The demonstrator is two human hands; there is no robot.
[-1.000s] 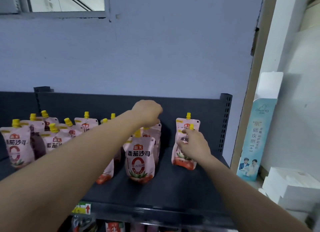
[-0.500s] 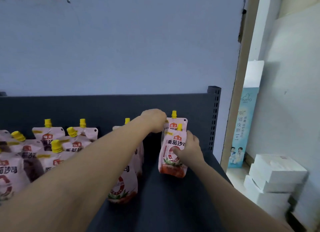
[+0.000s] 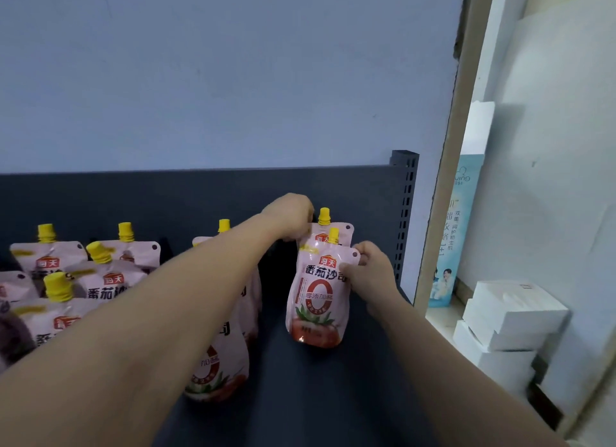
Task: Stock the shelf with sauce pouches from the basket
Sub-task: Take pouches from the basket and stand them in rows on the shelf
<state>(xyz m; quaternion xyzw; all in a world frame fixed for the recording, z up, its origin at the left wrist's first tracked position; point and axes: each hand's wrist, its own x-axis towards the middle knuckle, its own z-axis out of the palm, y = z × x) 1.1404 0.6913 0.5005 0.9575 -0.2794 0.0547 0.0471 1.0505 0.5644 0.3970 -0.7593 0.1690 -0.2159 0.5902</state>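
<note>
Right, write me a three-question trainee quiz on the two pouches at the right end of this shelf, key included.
1. True or false: the right hand pinches the upper right edge of the front pouch.
2. Multiple choice: the left hand grips a top corner of (A) the rear pouch directly behind the front one, (B) a basket, (C) a price tag.
3. Short answer: what colour is the cap on the rear pouch?

Key: 1 true; 2 A; 3 yellow.
</note>
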